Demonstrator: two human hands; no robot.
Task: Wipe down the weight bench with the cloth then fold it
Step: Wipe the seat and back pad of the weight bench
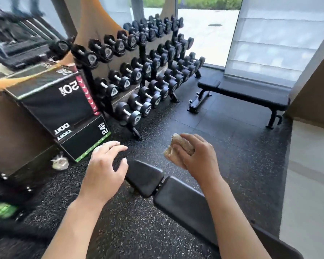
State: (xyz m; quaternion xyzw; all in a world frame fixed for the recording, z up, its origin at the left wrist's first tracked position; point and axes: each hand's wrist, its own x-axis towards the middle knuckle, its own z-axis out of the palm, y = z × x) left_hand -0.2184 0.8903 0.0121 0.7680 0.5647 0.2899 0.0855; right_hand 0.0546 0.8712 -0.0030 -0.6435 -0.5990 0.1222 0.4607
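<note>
The right hand (196, 156) grips a bunched tan cloth (178, 146), fingers curled round it, and holds it in the air above the floor at about one o'clock from the near weight bench (185, 200). The cloth is crumpled into a wad, not folded, and it is clear of the padding. The left hand (105, 169) hovers at about ten o'clock from the bench's small front pad, fingers loosely spread and holding nothing; whether it brushes the pad's edge I cannot tell.

The bench, the worktop of this job, runs from the lower right toward the centre, its black padding in two sections with a gap between them. No wet streak or wipe mark shows on it, so the pictures do not say how much, if any, has been wiped. My judgement is that the task is at an early stage or between strokes: the cloth is in hand, the wiping looks still to be done, and the fold is certainly left.

A second bench (251, 96) stands at two o'clock, a dumbbell rack (148, 71) at twelve.
</note>
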